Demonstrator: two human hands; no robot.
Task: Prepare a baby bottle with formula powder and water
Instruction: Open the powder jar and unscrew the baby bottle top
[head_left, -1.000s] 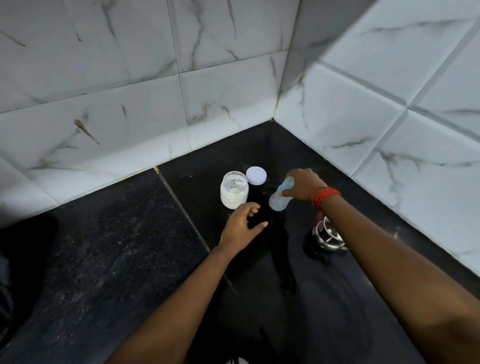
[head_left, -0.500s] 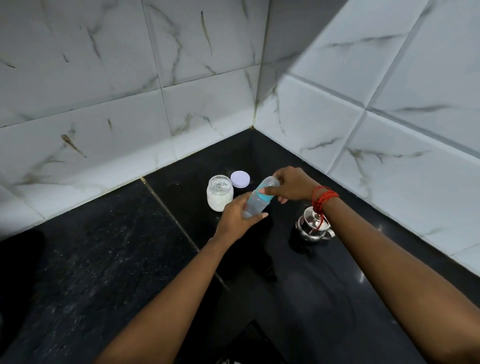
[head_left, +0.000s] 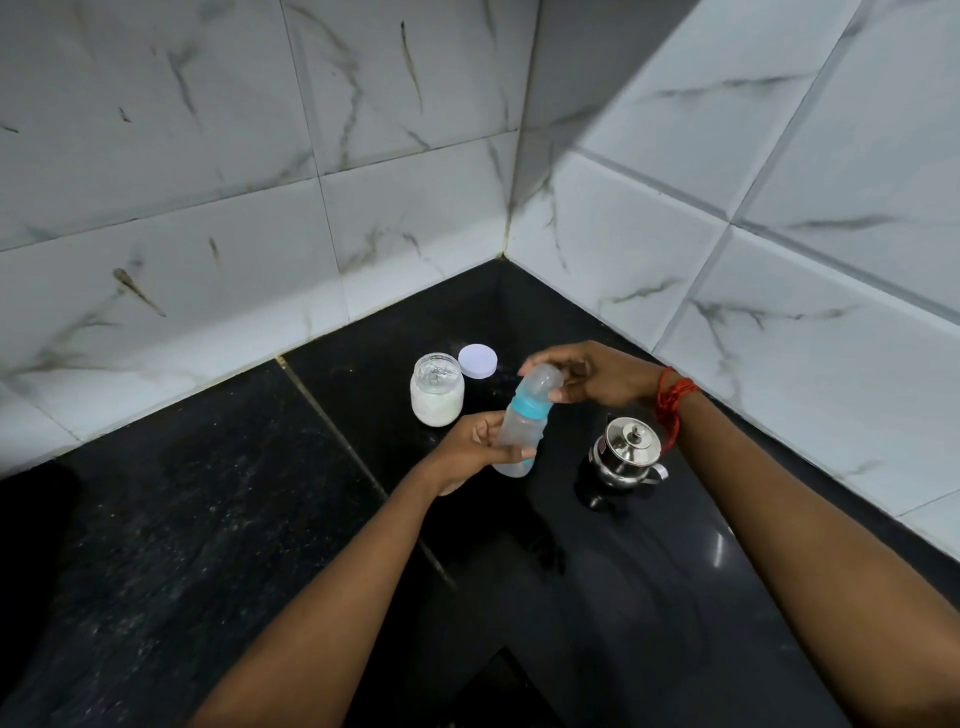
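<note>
Black stone is forming the tabletop (head_left: 208, 519) in the head view, running into a corner of white marbled wall tiles (head_left: 208, 182) at the upper middle of the frame. Just below centre, both hands are holding a clear baby bottle (head_left: 522, 423) with a teal collar, tilted and lifted off the surface. Gripping its lower body is the left hand (head_left: 467, 452), while the right hand (head_left: 602, 376), wearing a red thread (head_left: 670, 400) at the wrist, is closing its fingers around the capped top. Left of the bottle, an open glass jar (head_left: 436, 389) of white powder is standing, with its pale round lid (head_left: 477, 360) lying just beside it. Right of the bottle, under the right wrist, a lidded steel pot (head_left: 626, 454) is sitting.
</note>
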